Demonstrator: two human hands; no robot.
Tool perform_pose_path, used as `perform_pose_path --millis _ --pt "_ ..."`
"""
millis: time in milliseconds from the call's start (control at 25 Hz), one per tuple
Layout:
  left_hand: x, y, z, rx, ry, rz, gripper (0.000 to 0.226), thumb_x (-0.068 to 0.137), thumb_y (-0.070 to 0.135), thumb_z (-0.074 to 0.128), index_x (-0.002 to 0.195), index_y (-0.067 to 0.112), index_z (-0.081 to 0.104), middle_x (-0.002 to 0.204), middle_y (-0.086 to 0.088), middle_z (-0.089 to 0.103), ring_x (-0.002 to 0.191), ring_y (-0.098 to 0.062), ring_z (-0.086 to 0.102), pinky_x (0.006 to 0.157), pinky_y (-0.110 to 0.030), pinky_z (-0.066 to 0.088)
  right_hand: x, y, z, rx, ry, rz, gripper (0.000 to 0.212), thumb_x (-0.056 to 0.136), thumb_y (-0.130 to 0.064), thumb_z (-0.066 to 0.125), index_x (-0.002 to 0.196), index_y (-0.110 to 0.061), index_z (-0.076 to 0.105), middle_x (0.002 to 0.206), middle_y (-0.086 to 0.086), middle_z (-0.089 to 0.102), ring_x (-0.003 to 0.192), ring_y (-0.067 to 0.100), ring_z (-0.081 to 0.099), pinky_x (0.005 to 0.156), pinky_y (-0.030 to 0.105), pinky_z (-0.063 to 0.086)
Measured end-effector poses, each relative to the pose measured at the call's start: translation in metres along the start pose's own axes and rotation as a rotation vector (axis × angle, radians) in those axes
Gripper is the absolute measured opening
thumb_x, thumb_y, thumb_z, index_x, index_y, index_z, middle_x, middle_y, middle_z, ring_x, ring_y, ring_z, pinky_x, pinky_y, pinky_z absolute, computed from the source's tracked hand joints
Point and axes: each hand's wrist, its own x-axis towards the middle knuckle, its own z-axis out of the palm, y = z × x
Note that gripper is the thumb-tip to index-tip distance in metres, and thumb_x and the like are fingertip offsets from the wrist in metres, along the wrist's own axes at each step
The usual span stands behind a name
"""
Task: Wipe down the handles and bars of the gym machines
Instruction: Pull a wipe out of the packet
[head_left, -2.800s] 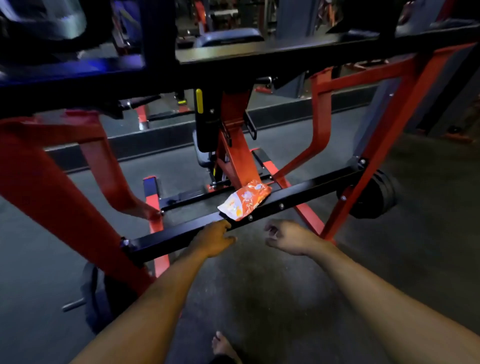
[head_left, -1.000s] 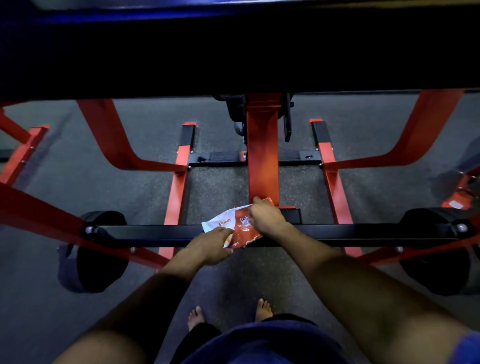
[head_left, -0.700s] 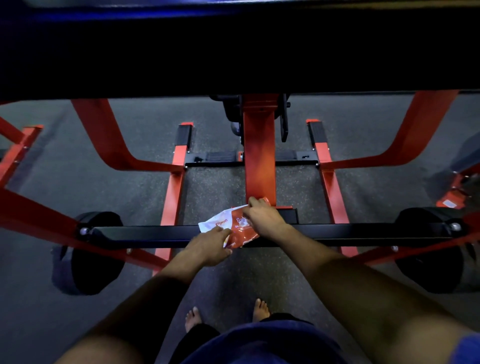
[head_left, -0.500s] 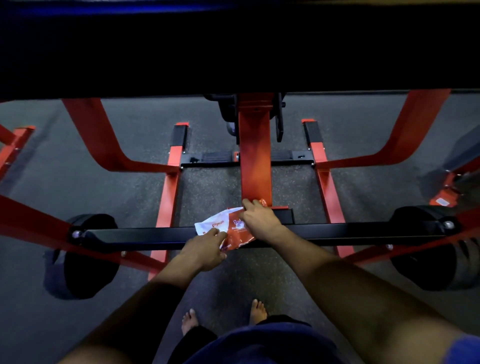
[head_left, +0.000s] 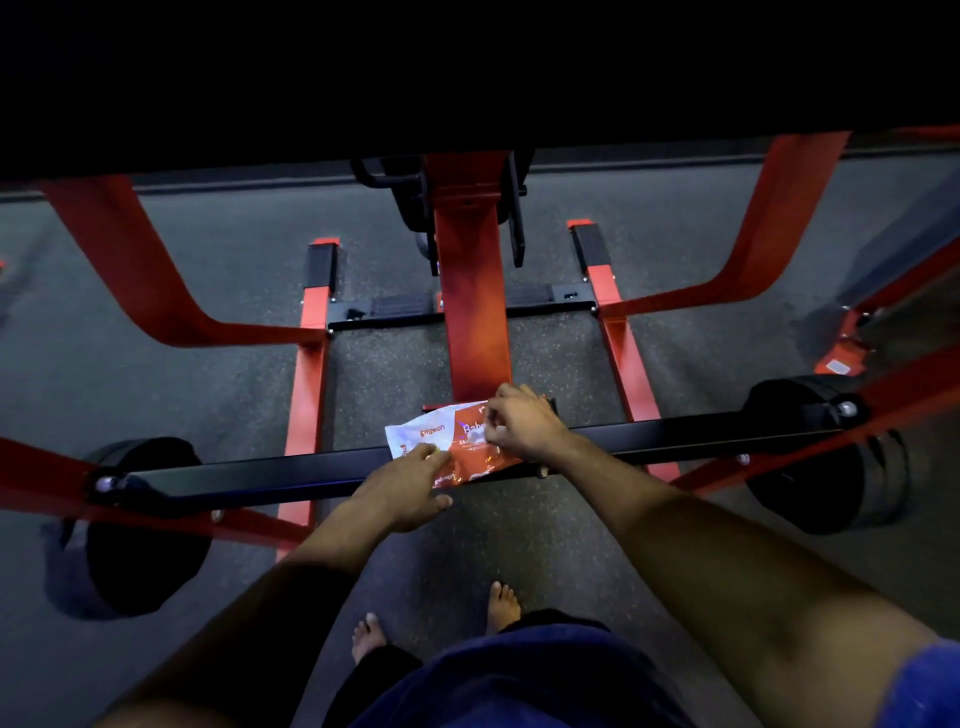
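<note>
**Wipes packet held on black crossbar, both hands engaged**

Nearest the camera, blue clothing (head_left: 519, 680) fills the lower centre of the head view, with 2 bare feet (head_left: 501, 605) on the dark speckled floor (head_left: 156, 364) just beyond it. Both forearms extend forward from the lower corners.

The left hand (head_left: 402, 488) lies palm down over the near edge of the black crossbar (head_left: 260, 475), fingers fairly straight, fingertips pressing on the near left part of the wipes packet (head_left: 447, 447). No curl round the packet is visible; the hand reads as flat and holding it down.

The right hand (head_left: 522, 428) sits on the packet's right end, fingers bent, thumb and forefinger pinching at the top face of the packet. What exactly lies between the fingertips is too small to tell.

The packet is orange and white with printed lettering. It rests flat across the top of the crossbar, near the bar's middle, and overhangs the far side.

The crossbar runs left to right and ends at 2 black weight plates (head_left: 140, 525), 1 at each end, fixed to the red frame (head_left: 306, 374).

Beyond the bar, a red central post (head_left: 472, 312) rises from the base, flanked by 2 red floor rails and a black cross member (head_left: 395, 312). 2 curved red arms sweep outward. A dark overhead beam (head_left: 467, 67) blocks the upper view.
</note>
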Motion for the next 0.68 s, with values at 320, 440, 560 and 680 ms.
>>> perform_pose_path --millis 320,440,560,680 --pt "0.002 0.003 0.002 0.012 0.007 -0.021 0.062 0.097 0.047 0.061 0.152 0.026 0.038 0.159 0.001 0.034 0.128 -0.030 0.056 0.099 -0.040 0.049 -0.011 -0.011 0.006 -0.321 0.075 -0.120 0.038 0.089 -0.041 0.063 0.112 -0.011 0.067 0.120 0.010 0.054 0.112 0.032 0.051 0.091 0.048 0.044" --pt "0.002 0.003 0.002 0.033 0.006 -0.033 0.063 0.097 0.048 0.060 0.153 0.027 0.037 0.163 0.002 0.030 0.129 -0.032 0.056 0.099 -0.041 0.050 -0.006 -0.018 0.009 -0.356 0.043 -0.062 0.045 0.094 -0.047 0.060 0.119 -0.011 0.066 0.126 0.009 0.052 0.118 0.031 0.049 0.095 0.049 0.043" --pt "0.002 0.003 0.000 0.031 0.006 -0.039 0.061 0.098 0.047 0.059 0.151 0.026 0.039 0.159 0.002 0.034 0.125 -0.034 0.058 0.098 -0.044 0.051 0.006 -0.020 0.006 -0.265 -0.026 -0.014 0.037 0.095 -0.040 0.061 0.119 -0.012 0.066 0.124 0.008 0.054 0.116 0.031 0.051 0.098 0.048 0.046" --pt "0.004 0.002 0.001 0.023 0.019 -0.040 0.055 0.096 0.048 0.060 0.145 0.027 0.043 0.151 0.002 0.042 0.119 -0.034 0.061 0.095 -0.046 0.052 0.014 -0.010 0.001 -0.096 -0.090 -0.032 0.027 0.091 -0.032 0.066 0.113 -0.018 0.071 0.112 0.009 0.058 0.107 0.033 0.057 0.094 0.046 0.048"
